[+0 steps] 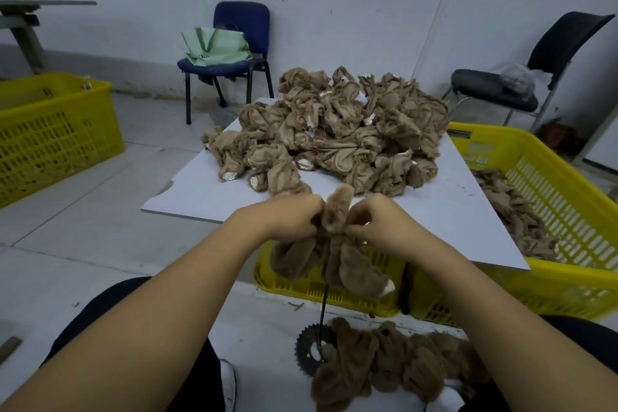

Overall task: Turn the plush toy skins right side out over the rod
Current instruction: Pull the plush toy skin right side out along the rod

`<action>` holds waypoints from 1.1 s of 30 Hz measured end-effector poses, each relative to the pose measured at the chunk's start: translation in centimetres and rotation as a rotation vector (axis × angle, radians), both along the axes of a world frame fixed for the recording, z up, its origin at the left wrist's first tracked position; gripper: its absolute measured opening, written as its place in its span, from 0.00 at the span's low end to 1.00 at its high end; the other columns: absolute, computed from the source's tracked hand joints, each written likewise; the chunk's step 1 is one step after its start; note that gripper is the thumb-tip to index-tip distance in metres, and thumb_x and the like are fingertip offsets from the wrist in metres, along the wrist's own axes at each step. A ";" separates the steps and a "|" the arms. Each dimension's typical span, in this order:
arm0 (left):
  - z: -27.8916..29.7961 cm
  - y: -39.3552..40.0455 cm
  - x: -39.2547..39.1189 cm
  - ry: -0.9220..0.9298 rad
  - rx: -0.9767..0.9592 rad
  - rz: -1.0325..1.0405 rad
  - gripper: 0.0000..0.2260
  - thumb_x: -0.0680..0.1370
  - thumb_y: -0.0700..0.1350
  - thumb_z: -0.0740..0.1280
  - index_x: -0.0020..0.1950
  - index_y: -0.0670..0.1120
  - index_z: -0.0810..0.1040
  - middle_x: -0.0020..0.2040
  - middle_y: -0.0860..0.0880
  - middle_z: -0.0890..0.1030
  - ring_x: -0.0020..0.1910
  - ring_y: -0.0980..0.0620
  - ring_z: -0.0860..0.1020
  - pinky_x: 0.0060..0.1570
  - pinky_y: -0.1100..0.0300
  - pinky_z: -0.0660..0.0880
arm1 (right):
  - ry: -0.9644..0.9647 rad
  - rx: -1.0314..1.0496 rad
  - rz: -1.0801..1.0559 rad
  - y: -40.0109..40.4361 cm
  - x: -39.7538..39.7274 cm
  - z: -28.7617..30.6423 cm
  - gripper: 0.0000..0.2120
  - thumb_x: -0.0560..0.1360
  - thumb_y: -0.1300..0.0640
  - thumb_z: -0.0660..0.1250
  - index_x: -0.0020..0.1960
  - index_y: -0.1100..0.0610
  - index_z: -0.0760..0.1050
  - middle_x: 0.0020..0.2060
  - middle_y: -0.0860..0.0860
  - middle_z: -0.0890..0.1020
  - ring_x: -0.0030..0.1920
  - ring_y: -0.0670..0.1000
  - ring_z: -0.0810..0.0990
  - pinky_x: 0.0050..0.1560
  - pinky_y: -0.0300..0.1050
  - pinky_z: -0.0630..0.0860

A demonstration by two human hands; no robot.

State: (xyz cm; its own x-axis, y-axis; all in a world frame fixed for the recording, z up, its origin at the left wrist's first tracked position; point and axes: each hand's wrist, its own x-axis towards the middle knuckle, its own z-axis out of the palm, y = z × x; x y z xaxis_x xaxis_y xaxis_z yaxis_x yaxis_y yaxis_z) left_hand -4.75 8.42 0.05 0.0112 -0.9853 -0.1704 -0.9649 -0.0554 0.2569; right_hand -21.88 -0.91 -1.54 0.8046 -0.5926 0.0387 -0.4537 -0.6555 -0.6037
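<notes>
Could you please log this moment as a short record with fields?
left hand: grips the plush skin
right hand: pinches the same skin
rod: upright under the skin, standing in a sprocket base
unturned pile: on the white board
turned skins: on the floor by the base

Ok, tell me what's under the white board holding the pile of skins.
Under the white board sit yellow crates: one beneath its near edge, another at its right holding brown skins. The board hides the near crate's inside.
</notes>
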 end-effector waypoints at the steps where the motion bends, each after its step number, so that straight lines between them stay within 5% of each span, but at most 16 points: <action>1: 0.3 -0.1 0.0 -0.059 -0.077 -0.004 0.03 0.78 0.40 0.65 0.45 0.43 0.75 0.44 0.43 0.78 0.45 0.42 0.76 0.50 0.44 0.75 | -0.054 0.010 -0.008 -0.1 0.0 0.3 0.07 0.75 0.61 0.71 0.40 0.54 0.82 0.36 0.50 0.85 0.38 0.49 0.83 0.41 0.49 0.80; 5: 1.7 -0.3 -0.2 -0.054 -0.454 0.000 0.05 0.77 0.40 0.63 0.44 0.49 0.75 0.43 0.53 0.75 0.49 0.50 0.71 0.51 0.50 0.66 | -0.291 0.155 -0.030 -0.3 -0.3 1.4 0.05 0.75 0.59 0.72 0.50 0.54 0.80 0.42 0.48 0.85 0.47 0.45 0.83 0.50 0.44 0.81; 8: 2.1 -0.1 -0.5 -0.113 -0.718 0.042 0.03 0.78 0.44 0.65 0.46 0.49 0.78 0.47 0.54 0.73 0.53 0.51 0.68 0.53 0.56 0.56 | -0.318 0.198 -0.007 0.0 -0.3 1.6 0.10 0.74 0.48 0.74 0.52 0.48 0.78 0.44 0.42 0.85 0.47 0.38 0.82 0.45 0.34 0.78; 10: 2.3 0.2 -1.2 -0.151 -0.825 0.028 0.04 0.79 0.44 0.66 0.48 0.49 0.81 0.51 0.52 0.73 0.56 0.50 0.67 0.53 0.56 0.53 | -0.396 0.141 -0.037 0.1 -0.2 1.5 0.04 0.76 0.50 0.72 0.50 0.48 0.79 0.42 0.41 0.85 0.45 0.37 0.82 0.42 0.31 0.76; 15: 2.6 0.4 -2.6 -0.302 -0.966 0.109 0.05 0.79 0.43 0.67 0.52 0.49 0.82 0.54 0.46 0.74 0.54 0.45 0.71 0.52 0.52 0.57 | -0.692 0.300 -0.060 0.3 -0.1 1.9 0.06 0.79 0.59 0.68 0.48 0.52 0.82 0.43 0.47 0.87 0.47 0.44 0.85 0.45 0.34 0.79; 19: 3.0 0.4 -2.3 -0.366 -1.053 0.174 0.07 0.74 0.35 0.68 0.51 0.44 0.78 0.46 0.47 0.75 0.46 0.44 0.73 0.45 0.55 0.59 | -0.768 0.597 -0.252 -0.1 0.4 2.1 0.07 0.81 0.58 0.65 0.51 0.57 0.82 0.43 0.51 0.87 0.47 0.48 0.86 0.43 0.37 0.80; 23: 1.6 -0.5 -1.8 -0.016 -0.659 0.259 0.09 0.80 0.48 0.68 0.58 0.47 0.78 0.48 0.53 0.75 0.50 0.48 0.75 0.48 0.53 0.69 | -0.772 1.045 -0.452 -1.0 0.3 2.8 0.10 0.82 0.58 0.63 0.55 0.63 0.80 0.45 0.57 0.86 0.46 0.53 0.86 0.44 0.45 0.80; 28: 1.4 -1.6 -2.5 0.881 -0.448 0.324 0.17 0.82 0.50 0.66 0.69 0.45 0.75 0.56 0.50 0.79 0.52 0.51 0.81 0.42 0.64 0.79 | -0.800 1.238 -0.457 -1.5 0.1 3.3 0.14 0.83 0.57 0.61 0.63 0.63 0.77 0.56 0.61 0.83 0.57 0.58 0.83 0.62 0.55 0.78; 31: 1.2 -2.1 -2.6 0.942 -0.442 0.295 0.16 0.81 0.44 0.69 0.69 0.46 0.76 0.60 0.48 0.79 0.52 0.50 0.82 0.46 0.59 0.81 | -0.802 1.277 -0.472 -1.8 0.1 3.4 0.15 0.83 0.56 0.60 0.65 0.62 0.76 0.59 0.62 0.82 0.60 0.60 0.81 0.64 0.58 0.76; 33: 1.1 -2.3 -2.4 0.998 -0.498 0.350 0.13 0.79 0.38 0.70 0.63 0.46 0.80 0.55 0.46 0.80 0.44 0.53 0.82 0.40 0.61 0.80 | -0.806 1.310 -0.456 -1.9 0.3 3.4 0.16 0.84 0.55 0.60 0.67 0.63 0.75 0.60 0.63 0.81 0.61 0.60 0.80 0.64 0.57 0.75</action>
State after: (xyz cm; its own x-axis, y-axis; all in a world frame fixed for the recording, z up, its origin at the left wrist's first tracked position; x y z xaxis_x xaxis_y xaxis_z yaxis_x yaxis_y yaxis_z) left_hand -7.17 6.10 1.11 0.3752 -0.9151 0.1476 -0.2746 0.0424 0.9606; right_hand -21.54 -2.80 1.83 0.5819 -0.7301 -0.3582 0.2421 0.5760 -0.7807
